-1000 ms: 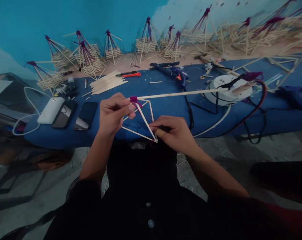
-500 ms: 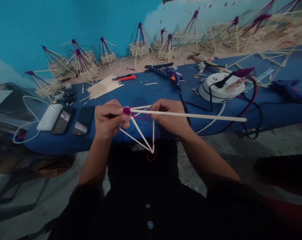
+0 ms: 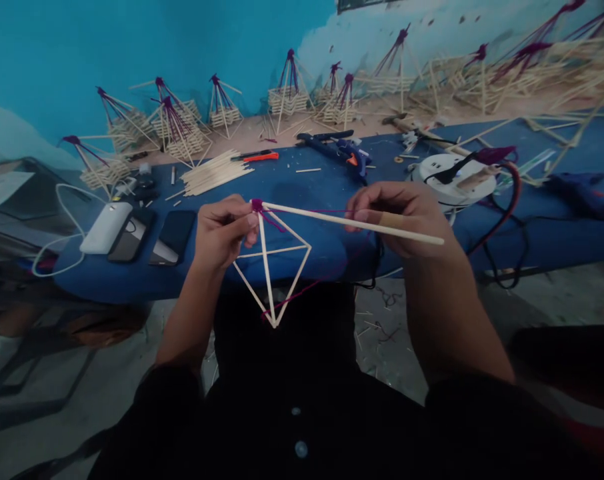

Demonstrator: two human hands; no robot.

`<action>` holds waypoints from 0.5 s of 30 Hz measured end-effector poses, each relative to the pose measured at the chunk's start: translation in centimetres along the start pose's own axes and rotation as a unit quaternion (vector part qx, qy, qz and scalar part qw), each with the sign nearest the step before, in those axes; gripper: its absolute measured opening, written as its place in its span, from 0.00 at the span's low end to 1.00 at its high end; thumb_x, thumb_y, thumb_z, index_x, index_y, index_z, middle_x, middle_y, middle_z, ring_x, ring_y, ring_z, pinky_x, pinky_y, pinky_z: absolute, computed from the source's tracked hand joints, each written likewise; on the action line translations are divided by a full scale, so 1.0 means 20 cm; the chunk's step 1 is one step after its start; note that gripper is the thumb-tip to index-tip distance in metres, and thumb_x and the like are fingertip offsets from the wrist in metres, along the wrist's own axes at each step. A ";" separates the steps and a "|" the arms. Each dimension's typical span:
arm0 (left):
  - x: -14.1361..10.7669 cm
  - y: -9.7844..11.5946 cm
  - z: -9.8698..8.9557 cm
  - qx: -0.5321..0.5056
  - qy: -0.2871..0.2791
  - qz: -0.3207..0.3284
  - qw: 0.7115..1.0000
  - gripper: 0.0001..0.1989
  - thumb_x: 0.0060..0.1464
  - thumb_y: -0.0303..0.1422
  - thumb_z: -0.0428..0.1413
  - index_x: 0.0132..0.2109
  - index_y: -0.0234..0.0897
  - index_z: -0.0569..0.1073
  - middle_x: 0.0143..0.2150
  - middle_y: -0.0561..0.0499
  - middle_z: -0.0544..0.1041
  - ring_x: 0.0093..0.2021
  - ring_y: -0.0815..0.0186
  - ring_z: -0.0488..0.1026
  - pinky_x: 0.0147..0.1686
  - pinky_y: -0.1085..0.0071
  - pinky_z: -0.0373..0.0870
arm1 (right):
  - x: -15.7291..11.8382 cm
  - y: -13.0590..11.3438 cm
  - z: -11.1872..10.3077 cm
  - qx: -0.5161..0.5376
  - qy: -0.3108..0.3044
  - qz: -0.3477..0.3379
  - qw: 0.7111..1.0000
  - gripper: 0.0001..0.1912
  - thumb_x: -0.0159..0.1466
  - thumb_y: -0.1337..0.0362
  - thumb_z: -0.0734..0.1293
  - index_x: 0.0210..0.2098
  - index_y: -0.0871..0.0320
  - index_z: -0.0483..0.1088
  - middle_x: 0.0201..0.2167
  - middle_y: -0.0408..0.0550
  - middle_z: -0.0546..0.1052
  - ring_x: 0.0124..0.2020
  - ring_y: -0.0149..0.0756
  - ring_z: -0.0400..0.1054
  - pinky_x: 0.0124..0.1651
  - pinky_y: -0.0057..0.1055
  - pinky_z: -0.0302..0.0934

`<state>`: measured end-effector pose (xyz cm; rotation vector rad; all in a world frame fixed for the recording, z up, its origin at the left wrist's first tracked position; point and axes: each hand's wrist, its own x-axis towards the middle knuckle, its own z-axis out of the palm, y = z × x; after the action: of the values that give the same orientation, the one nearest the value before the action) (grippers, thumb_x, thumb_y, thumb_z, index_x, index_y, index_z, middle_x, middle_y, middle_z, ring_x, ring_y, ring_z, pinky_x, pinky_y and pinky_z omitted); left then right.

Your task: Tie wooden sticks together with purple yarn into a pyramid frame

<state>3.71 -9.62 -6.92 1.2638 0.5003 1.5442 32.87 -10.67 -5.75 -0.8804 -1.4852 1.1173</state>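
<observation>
Above the near edge of the blue desk (image 3: 322, 193), a stick frame (image 3: 269, 280), bound at its far corner with a purple knot (image 3: 257, 205). Gripped right at that knot by the left hand (image 3: 225, 233), probably to keep the winding from slipping loose. Pinched in the fingertips of the right hand (image 3: 402, 217), well apart to the right: purple yarn (image 3: 322, 211), drawn nearly straight from the knot, likely for a tight wrap. Crossing in front of the right hand, a long stick (image 3: 427, 238); hard to tell whether touching it. More yarn drooping toward the near corner of the frame. Farther back on the left, a bundle of loose sticks (image 3: 215, 173), laid side by side, likely for easy picking, with an orange cutter (image 3: 261, 157) just beside. Toward the far middle, a glue gun (image 3: 355, 157), apparently within reach yet clear of the yarn. Along the far wall (image 3: 207, 40), a row of stick structures (image 3: 288, 100), presumably out of the way there.
</observation>
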 end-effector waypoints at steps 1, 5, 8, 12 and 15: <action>0.00 0.00 0.00 -0.002 -0.006 -0.002 1.000 0.12 0.42 0.38 0.83 0.32 0.48 0.90 0.23 0.58 0.75 0.15 0.77 0.68 0.11 0.81 0.61 | -0.01 -0.01 -0.01 -0.002 0.008 0.001 1.000 0.21 0.54 0.48 0.87 0.26 0.53 0.79 0.27 0.46 0.80 0.27 0.35 0.73 0.29 0.34 0.67; -0.01 -0.02 -0.02 0.003 -0.043 -0.026 0.999 0.12 0.44 0.40 0.83 0.32 0.47 0.90 0.24 0.57 0.75 0.14 0.78 0.66 0.11 0.79 0.58 | -0.02 -0.04 -0.01 0.020 0.050 0.017 0.998 0.17 0.54 0.54 0.87 0.27 0.53 0.78 0.29 0.45 0.80 0.23 0.30 0.71 0.27 0.33 0.65; -0.01 -0.05 -0.02 0.002 -0.069 -0.039 0.997 0.10 0.47 0.40 0.82 0.34 0.47 0.91 0.24 0.57 0.75 0.14 0.78 0.65 0.11 0.78 0.56 | 0.01 -0.08 -0.01 0.073 0.062 0.004 0.995 0.17 0.50 0.58 0.87 0.25 0.55 0.79 0.26 0.46 0.81 0.21 0.28 0.72 0.24 0.31 0.64; -0.01 -0.07 -0.04 0.009 -0.111 -0.054 0.992 0.07 0.50 0.37 0.80 0.37 0.51 0.91 0.24 0.57 0.75 0.15 0.79 0.64 0.12 0.78 0.55 | 0.08 -0.16 -0.01 0.077 0.068 -0.006 0.995 0.16 0.49 0.59 0.86 0.26 0.56 0.78 0.29 0.49 0.85 0.23 0.31 0.77 0.28 0.32 0.68; -0.01 -0.07 -0.04 0.035 -0.153 -0.055 0.986 0.07 0.51 0.37 0.80 0.38 0.52 0.92 0.25 0.56 0.78 0.16 0.79 0.65 0.14 0.78 0.56 | 0.17 -0.22 0.00 0.047 0.043 0.004 0.998 0.13 0.52 0.62 0.84 0.27 0.55 0.77 0.27 0.46 0.85 0.25 0.32 0.80 0.29 0.31 0.69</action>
<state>3.64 -9.15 -8.45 1.4726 0.4205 1.2229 32.36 -8.84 -0.47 -0.8602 -1.3481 1.1322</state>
